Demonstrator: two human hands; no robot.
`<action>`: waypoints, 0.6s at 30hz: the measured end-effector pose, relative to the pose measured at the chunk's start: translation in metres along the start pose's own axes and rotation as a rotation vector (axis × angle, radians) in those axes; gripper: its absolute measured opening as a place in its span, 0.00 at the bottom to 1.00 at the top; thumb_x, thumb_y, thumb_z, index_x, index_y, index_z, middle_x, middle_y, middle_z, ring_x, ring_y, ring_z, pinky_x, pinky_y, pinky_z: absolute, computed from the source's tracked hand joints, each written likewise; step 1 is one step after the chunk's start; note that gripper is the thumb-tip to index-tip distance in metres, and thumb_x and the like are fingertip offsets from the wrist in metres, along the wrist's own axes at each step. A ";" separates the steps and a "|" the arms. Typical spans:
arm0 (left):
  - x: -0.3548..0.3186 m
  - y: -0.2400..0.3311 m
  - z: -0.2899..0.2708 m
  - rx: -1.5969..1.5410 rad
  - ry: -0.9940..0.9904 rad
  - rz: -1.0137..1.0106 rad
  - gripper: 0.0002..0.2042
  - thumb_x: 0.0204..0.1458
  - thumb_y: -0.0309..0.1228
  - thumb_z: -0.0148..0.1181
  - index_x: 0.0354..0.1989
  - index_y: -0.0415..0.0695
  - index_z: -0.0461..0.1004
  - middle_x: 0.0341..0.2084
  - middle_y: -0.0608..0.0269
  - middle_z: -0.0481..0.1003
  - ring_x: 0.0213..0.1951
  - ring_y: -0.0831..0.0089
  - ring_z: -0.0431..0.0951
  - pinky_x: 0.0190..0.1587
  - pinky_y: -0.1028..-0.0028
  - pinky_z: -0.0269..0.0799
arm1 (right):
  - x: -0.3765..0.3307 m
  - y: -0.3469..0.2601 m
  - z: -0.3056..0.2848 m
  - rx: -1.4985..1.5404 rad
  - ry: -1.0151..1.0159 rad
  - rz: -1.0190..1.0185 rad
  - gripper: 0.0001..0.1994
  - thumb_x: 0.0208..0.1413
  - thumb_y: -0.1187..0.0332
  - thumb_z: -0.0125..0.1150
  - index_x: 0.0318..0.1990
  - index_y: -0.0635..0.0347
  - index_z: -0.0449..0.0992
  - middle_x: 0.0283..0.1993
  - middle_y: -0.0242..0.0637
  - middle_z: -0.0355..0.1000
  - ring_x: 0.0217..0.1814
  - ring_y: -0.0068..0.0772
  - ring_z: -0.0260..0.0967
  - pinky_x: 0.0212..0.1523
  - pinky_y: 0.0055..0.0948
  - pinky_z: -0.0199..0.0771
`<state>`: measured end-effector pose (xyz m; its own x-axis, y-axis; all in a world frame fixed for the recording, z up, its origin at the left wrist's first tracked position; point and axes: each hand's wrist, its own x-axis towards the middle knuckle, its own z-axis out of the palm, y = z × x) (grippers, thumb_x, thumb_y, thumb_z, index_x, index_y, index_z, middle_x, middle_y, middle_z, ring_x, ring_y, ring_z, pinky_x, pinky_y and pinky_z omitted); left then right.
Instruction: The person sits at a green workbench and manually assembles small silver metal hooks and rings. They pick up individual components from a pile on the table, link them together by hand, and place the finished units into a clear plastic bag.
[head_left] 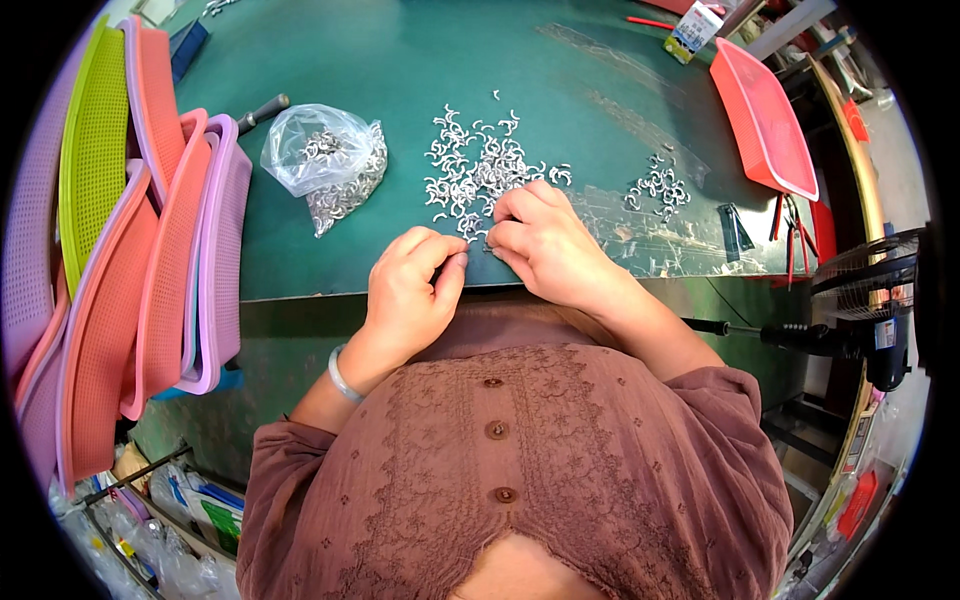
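Observation:
A loose pile of small curved silver metal pieces (490, 170) lies on the green tabletop in front of me. At its near edge, close to the table's front, my left hand (410, 290) is closed, with thumb and forefinger pinched together. My right hand (545, 240) is curled beside it, fingertips low over the nearest pieces. Whatever small thing either hand pinches is too small to make out. Left of the pile sits a clear plastic bag (345, 185) filled with similar pieces. A smaller group of curved pieces (660, 187) lies to the right.
Stacked purple, green and salmon plastic baskets (165, 270) stand along the left edge. A dark-handled tool (262, 113) lies behind the bag. On the right are a pink tray (765, 120), red-handled pliers (792, 235), a small carton (692, 32) and a black fan (870, 290).

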<state>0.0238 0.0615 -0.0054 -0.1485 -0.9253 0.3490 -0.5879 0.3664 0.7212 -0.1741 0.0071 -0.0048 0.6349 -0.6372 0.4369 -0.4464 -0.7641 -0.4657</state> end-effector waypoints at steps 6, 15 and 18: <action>-0.006 0.006 0.003 -0.356 -0.073 -0.355 0.07 0.55 0.23 0.61 0.40 0.35 0.76 0.26 0.67 0.75 0.24 0.83 0.72 0.25 0.80 0.68 | 0.003 -0.006 -0.002 0.017 0.024 -0.066 0.03 0.48 0.74 0.60 0.30 0.62 0.75 0.40 0.38 0.70 0.45 0.43 0.65 0.46 0.38 0.65; 0.000 0.004 0.003 -0.990 -0.194 -0.669 0.08 0.63 0.27 0.53 0.44 0.39 0.76 0.27 0.67 0.76 0.24 0.82 0.74 0.25 0.82 0.69 | 0.005 -0.007 -0.005 0.040 0.127 -0.049 0.04 0.48 0.73 0.61 0.32 0.62 0.75 0.42 0.38 0.70 0.46 0.44 0.65 0.48 0.39 0.66; 0.000 0.004 0.001 -1.115 -0.223 -0.731 0.08 0.63 0.28 0.53 0.43 0.39 0.75 0.27 0.66 0.76 0.24 0.81 0.74 0.25 0.82 0.68 | -0.002 0.000 0.001 -0.060 0.096 -0.014 0.05 0.46 0.74 0.63 0.32 0.61 0.76 0.42 0.38 0.70 0.48 0.44 0.65 0.49 0.39 0.65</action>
<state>0.0207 0.0629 -0.0028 -0.2692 -0.8982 -0.3476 0.3503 -0.4275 0.8334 -0.1748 0.0081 -0.0063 0.5797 -0.6308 0.5158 -0.4763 -0.7759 -0.4136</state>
